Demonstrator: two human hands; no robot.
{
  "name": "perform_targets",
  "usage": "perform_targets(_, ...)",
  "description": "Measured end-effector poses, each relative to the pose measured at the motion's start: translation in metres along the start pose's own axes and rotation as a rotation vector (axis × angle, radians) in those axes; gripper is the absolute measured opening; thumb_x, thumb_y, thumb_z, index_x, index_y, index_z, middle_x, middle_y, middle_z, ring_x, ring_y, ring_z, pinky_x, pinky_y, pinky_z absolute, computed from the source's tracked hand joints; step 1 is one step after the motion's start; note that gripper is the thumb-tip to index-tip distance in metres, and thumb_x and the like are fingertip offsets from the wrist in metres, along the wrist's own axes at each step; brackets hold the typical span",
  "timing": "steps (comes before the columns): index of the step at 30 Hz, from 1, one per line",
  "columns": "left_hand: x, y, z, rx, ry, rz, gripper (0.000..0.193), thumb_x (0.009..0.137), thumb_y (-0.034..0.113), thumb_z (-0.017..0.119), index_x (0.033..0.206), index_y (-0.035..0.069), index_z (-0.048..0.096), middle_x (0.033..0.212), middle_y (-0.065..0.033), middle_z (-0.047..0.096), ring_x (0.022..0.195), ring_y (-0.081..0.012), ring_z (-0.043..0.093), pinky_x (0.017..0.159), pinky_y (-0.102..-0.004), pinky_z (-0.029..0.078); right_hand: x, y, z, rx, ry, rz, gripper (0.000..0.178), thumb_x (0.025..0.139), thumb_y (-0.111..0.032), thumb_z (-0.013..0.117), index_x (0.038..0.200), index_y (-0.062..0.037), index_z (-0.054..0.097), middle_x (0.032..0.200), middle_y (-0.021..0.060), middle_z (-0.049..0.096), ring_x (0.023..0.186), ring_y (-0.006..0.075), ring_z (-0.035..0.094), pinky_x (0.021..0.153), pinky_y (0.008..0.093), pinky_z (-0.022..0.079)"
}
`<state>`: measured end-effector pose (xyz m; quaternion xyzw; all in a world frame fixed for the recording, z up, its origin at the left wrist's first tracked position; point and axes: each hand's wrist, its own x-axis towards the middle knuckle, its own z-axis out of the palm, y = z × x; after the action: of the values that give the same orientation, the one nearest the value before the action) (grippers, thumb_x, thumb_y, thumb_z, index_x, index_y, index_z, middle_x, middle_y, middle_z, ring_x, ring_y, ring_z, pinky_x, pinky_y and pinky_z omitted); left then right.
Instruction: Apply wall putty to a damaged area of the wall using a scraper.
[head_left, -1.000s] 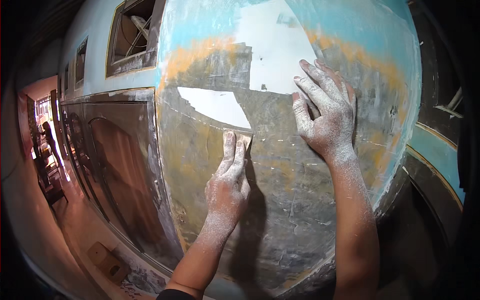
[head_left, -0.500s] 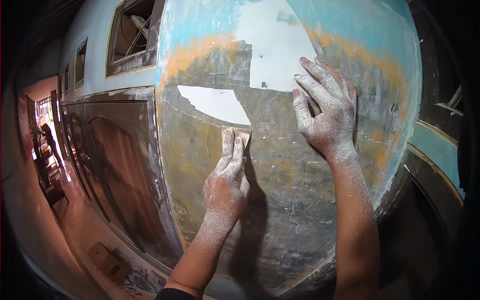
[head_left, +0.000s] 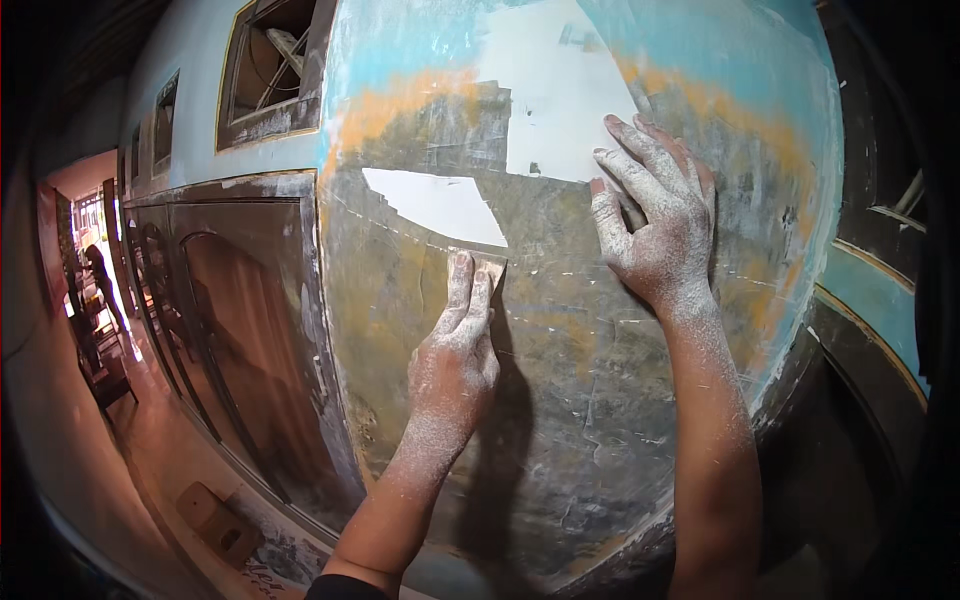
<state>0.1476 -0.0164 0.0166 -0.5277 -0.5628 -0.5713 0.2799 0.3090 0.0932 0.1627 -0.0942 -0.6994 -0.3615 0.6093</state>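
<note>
Nearer the left edge of the wall (head_left: 610, 400), just below a white patch (head_left: 440, 206), the left hand (head_left: 455, 350) keeps gripping a flat beige pad (head_left: 497, 266) under extended fingers, scarcely shifted; the right hand (head_left: 662, 215) stays spread, so work seems focused here

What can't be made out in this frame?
All in the head view:
Flat tool: partly covered by the left hand.
Right hand: palm hidden by the back of the hand.
Distant person: too small and dark for any detail.
Dark sleeve: cut off by the lower edge.
</note>
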Motion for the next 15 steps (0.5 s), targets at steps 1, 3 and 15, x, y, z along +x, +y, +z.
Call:
perform_targets(1,0.003,0.0,-0.001,0.002,0.001,0.001,0.049,0.094,-0.007,0.057,0.143,0.001,0.06,0.155,-0.0245,0.047,0.141,-0.0379,0.048,0.108,-0.0406,0.049,0.001,-0.001,0.0,0.001,0.003,-0.004,0.025,0.09,-0.024,0.069,0.111,-0.014,0.077,0.141,0.0044,0.065,0.138,0.0244,0.054,0.121,0.0501,0.033)
perform_targets(3,0.01,0.0,-0.004,-0.001,-0.021,-0.003,0.049,0.094,-0.007,0.058,0.143,0.001,0.06,0.155,-0.0244,0.046,0.141,-0.038,0.048,0.108,-0.0406,0.049,0.0,0.001,0.001,-0.005,0.01,-0.013,0.024,0.09,-0.023,0.069,0.111,-0.0139,0.077,0.141,0.0039,0.065,0.139,0.024,0.054,0.121,0.0498,0.032)
perform_targets(15,0.002,-0.01,-0.005,-0.086,0.07,0.073,0.04,0.095,-0.004,0.062,0.134,0.002,0.067,0.146,-0.023,0.057,0.133,-0.0354,0.058,0.105,-0.0369,0.052,0.001,0.001,-0.002,-0.001,0.002,0.005,0.024,0.091,-0.024,0.069,0.111,-0.0133,0.077,0.14,0.004,0.066,0.138,0.0238,0.055,0.121,0.0488,0.032)
